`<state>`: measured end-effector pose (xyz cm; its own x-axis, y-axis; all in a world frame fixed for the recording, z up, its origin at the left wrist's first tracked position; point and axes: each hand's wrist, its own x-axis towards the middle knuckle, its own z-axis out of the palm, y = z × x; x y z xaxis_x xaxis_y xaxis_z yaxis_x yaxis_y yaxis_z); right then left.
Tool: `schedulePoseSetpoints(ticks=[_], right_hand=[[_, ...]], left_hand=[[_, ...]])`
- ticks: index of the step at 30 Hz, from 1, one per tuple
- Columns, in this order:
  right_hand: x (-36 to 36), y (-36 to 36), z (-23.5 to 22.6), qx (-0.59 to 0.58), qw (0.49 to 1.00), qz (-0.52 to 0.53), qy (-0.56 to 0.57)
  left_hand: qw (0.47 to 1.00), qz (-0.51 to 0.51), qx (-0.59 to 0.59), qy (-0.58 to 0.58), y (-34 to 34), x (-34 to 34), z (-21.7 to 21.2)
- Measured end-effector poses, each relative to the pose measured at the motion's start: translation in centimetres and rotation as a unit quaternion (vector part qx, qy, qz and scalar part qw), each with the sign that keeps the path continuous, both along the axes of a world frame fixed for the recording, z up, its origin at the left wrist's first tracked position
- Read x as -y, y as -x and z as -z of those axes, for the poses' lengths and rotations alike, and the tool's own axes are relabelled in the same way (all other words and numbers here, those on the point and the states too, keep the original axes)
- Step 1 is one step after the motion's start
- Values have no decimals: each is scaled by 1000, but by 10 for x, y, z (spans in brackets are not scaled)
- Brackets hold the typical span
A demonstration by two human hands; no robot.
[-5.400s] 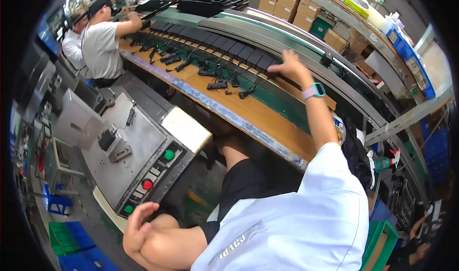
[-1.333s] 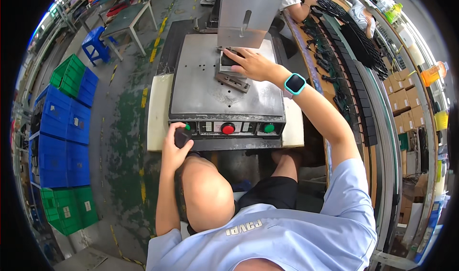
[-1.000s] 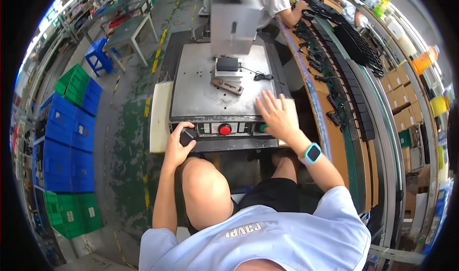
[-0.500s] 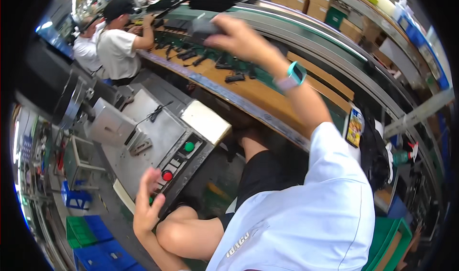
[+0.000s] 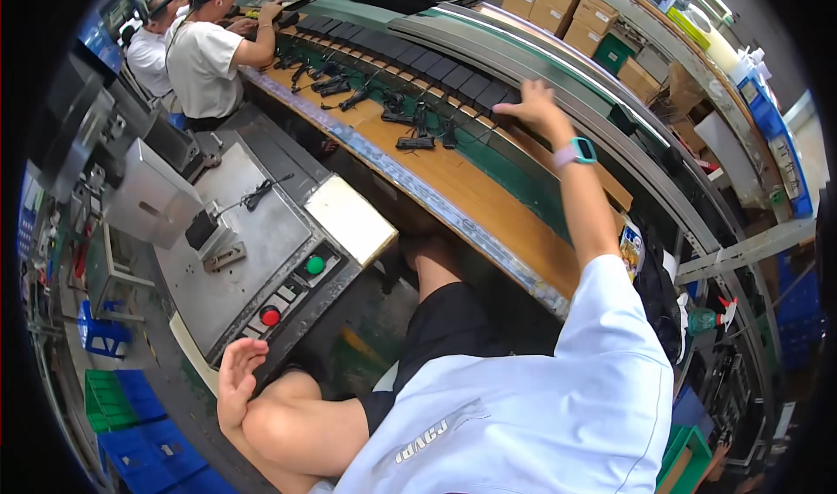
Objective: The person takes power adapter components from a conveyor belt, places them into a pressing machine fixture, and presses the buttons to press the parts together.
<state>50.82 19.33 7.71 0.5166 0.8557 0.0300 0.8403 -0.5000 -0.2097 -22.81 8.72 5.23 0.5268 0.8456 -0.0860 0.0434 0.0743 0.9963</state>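
Note:
My right hand (image 5: 534,110), thumb and fingers apart, is at the near end of a row of black rectangular blocks (image 5: 440,67) along the green conveyor belt. Its thumb lies beside the last block; whether it touches cannot be told. My left hand (image 5: 235,382) is raised beside my knee, palm turned inward and fingers loosely extended, holding nothing. Near it is the machine's front panel with a red button (image 5: 270,317) and a green button (image 5: 315,265). On the metal machine bed (image 5: 253,176), a black block (image 5: 200,230) sits at a small metal fixture (image 5: 225,257), its cord coiled behind.
Several black corded pieces (image 5: 331,86) lie along the wooden bench ledge (image 5: 497,193). Two people work at the far left, one in a white shirt (image 5: 205,71). Cardboard boxes (image 5: 567,14) stand beyond the belt. Blue crates (image 5: 161,455) are at lower left, a spray bottle (image 5: 706,320) at right.
My right hand has moved right and slightly down to the row's end; the dark block it carried is no longer visible in its grip. My left hand has shifted left and down from the panel.

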Motion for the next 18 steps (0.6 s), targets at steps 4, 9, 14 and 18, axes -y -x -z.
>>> schedulePoseSetpoints(ticks=[4, 9, 14, 18], right_hand=[[-3, -9, 15, -42, 998, -50, 10], [66, 3, -9, 93, 958, 31, -269], [98, 24, -84, -43, 855, -3, -516], [102, 62, -166, -142, 772, -168, -597]], left_hand=[[1000, 17, 23, 1, -20, -10, 7], [995, -28, 85, 47, -12, 2, 21], [989, -139, 7, -43, 9, -29, 44], [952, -261, -72, -142, 30, -127, 58]])
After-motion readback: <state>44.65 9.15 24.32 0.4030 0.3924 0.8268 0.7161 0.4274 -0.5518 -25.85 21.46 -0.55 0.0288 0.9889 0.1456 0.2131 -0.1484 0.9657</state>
